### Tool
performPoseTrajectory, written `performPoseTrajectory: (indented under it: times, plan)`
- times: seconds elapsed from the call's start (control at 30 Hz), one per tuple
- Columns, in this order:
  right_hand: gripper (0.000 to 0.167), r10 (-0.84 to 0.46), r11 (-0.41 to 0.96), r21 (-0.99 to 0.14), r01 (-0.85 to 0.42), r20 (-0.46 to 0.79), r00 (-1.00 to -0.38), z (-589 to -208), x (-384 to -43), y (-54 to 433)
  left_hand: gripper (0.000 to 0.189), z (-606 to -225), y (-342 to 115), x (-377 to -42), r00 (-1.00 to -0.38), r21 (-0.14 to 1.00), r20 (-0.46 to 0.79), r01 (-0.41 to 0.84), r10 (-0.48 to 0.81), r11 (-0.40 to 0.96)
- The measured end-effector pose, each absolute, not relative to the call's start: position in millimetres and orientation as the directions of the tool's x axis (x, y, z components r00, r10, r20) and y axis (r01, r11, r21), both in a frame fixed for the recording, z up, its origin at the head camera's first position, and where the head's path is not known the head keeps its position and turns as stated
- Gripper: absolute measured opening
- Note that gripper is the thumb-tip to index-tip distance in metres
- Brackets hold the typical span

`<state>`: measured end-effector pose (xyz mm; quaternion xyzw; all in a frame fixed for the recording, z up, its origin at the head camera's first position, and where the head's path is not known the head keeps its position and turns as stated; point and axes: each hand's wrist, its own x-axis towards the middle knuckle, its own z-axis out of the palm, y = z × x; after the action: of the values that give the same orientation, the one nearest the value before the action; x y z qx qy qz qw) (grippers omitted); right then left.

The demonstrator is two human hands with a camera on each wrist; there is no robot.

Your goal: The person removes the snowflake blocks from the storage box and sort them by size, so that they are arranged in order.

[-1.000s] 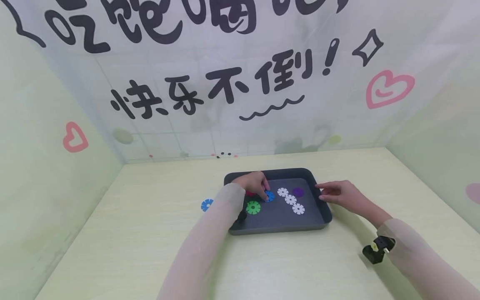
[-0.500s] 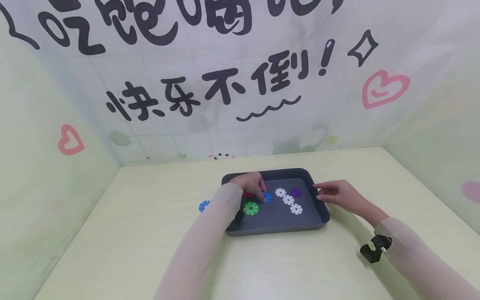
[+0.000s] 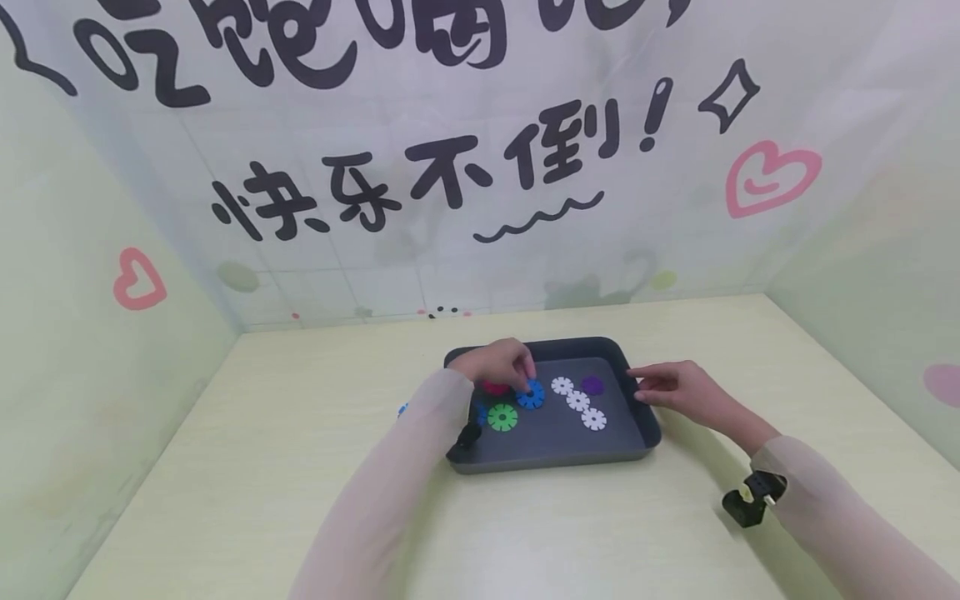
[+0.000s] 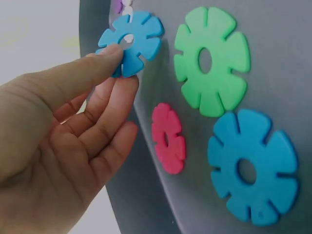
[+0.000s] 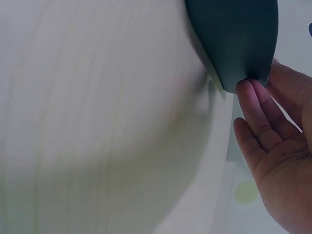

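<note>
My left hand (image 3: 497, 364) is over the left part of a dark grey tray (image 3: 555, 457). Its thumb and fingers pinch a blue notched disc (image 4: 139, 36), lifted at a tilt in the left wrist view. Close by lie a green notched disc (image 4: 212, 90), a red one (image 4: 163, 146) and a second blue disc (image 4: 268, 195). Farther right are white discs (image 3: 577, 401) in a slanted row and a purple disc (image 3: 592, 385). My right hand (image 3: 686, 389) holds the tray's right rim, fingertips against its outer wall (image 5: 239, 44) in the right wrist view.
The tray stands on a pale wooden table (image 3: 247, 467). Another blue disc (image 3: 403, 410) lies left of the tray, mostly behind the left sleeve (image 3: 397, 467). A printed wall sheet (image 3: 420, 267) rises behind the table, with side panels left and right.
My left hand has risen slightly and drawn back a little with the blue disc, which now shows more fully. The right hand keeps its place at the tray rim.
</note>
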<state>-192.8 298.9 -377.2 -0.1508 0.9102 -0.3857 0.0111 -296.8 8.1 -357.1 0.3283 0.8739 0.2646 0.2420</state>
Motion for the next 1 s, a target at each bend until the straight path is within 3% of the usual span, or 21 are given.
performPoseTrajectory:
  times: [0.43, 1.0]
  plan:
    - [0.04, -0.278, 0.66, -0.704, -0.262, 0.095, -0.956, -375.5, -190.3, 296.2, 0.011, -349.9, -14.7, -297.2, -0.63, 0.683, -0.157, 0.487, 0.76, 0.545]
    - [0.04, -0.289, 0.679, -0.676, -0.288, 0.115, -0.95, -374.6, -192.0, 295.7, 0.012, -324.2, -81.8, -288.6, -0.702, 0.698, -0.125, 0.44, 0.701, 0.565]
